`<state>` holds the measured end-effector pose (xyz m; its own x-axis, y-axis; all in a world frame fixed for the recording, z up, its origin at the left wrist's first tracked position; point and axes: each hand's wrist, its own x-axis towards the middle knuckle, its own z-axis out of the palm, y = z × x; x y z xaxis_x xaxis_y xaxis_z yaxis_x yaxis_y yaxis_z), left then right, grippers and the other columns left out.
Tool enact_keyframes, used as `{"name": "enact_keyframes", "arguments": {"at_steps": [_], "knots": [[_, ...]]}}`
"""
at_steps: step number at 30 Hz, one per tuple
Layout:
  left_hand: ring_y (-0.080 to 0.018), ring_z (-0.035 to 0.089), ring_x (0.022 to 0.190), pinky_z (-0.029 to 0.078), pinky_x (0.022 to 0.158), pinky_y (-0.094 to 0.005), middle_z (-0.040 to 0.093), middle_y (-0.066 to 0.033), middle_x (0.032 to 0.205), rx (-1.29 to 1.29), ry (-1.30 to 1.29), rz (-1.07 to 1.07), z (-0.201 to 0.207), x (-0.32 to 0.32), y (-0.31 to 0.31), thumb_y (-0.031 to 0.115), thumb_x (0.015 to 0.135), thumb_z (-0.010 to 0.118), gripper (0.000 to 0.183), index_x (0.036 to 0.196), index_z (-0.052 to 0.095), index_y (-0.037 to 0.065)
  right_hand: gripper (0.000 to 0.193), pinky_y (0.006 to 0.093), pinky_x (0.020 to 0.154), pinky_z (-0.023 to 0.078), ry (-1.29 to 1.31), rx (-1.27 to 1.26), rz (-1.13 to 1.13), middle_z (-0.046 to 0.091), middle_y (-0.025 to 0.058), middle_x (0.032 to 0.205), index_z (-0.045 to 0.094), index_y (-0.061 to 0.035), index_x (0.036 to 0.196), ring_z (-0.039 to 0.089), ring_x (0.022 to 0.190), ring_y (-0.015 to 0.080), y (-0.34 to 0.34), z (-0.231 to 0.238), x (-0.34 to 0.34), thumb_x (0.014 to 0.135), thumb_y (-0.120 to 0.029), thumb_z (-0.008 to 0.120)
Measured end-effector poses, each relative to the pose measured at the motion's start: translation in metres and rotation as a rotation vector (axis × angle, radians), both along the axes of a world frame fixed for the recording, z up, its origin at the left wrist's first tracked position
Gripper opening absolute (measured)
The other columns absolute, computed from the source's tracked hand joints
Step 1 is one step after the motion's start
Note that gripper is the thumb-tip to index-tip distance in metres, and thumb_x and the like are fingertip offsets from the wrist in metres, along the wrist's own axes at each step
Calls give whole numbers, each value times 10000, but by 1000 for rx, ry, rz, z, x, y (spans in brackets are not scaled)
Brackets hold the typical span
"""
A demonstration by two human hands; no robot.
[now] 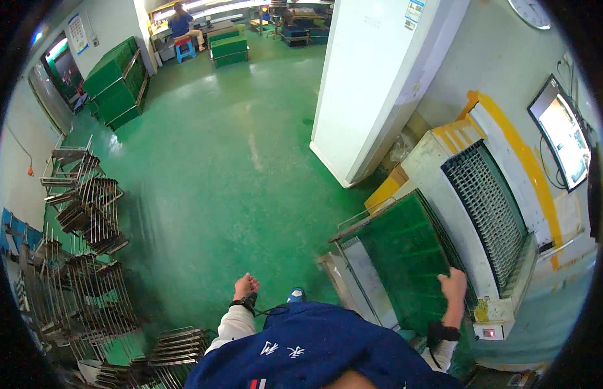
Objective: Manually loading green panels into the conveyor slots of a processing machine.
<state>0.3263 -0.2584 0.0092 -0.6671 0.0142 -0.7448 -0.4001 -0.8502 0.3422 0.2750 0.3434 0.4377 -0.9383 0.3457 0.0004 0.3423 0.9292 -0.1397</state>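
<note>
My left hand [247, 285] hangs over the floor to the left of my body, its fingers curled in with nothing visible in them. On the right, my right hand [453, 283] is closed at the near right edge of a green tray [405, 249]. This flat, rectangular tray lies on a metal-framed stand, with more dark tray edges showing beneath its right side. Just beyond my right hand is a pale machine [437, 172] with a mesh conveyor belt [486, 211]. Dark bands circle both my wrists.
Metal racks [97, 201] line the left wall, with more rack frames [178, 350] near my left side. A white pillar [359, 84] stands ahead right. Green bins [116, 84] stand far left; a person [181, 26] sits on a blue stool [185, 50]. A screen [562, 133] hangs right.
</note>
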Motion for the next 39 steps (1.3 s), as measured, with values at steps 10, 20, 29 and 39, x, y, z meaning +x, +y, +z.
{"name": "enact_keyframes", "arguments": {"at_steps": [10,20,29,39], "knots": [[-217,486,529,408,484,-333,470,-58,625,-47,-69,-126,4,-29,25,291,904,441,272,727,429,85,368,301,773,424,660,-702,-263,584,39,937,548,-18,1106,537,810,174,54,104,88,749,-59,627],[-212,506,575,435,529,-328,470,-42,646,-181,-87,-255,61,-58,67,309,904,442,263,755,432,93,405,454,900,387,1232,-1797,-420,507,112,1195,467,-36,1197,486,1061,285,139,41,104,826,-150,580],[-175,398,560,343,522,-281,403,-17,608,-81,32,-241,72,-53,64,307,890,451,305,657,386,122,190,433,859,412,1272,-1910,-405,552,125,947,518,0,950,504,933,276,199,-27,37,786,-52,596],[-200,501,697,427,656,-323,494,-31,707,-182,-148,-138,98,-27,82,372,891,452,288,752,446,120,75,340,775,453,1360,-2117,-513,527,78,780,505,-31,791,488,714,182,239,-58,-35,802,9,568]]}}
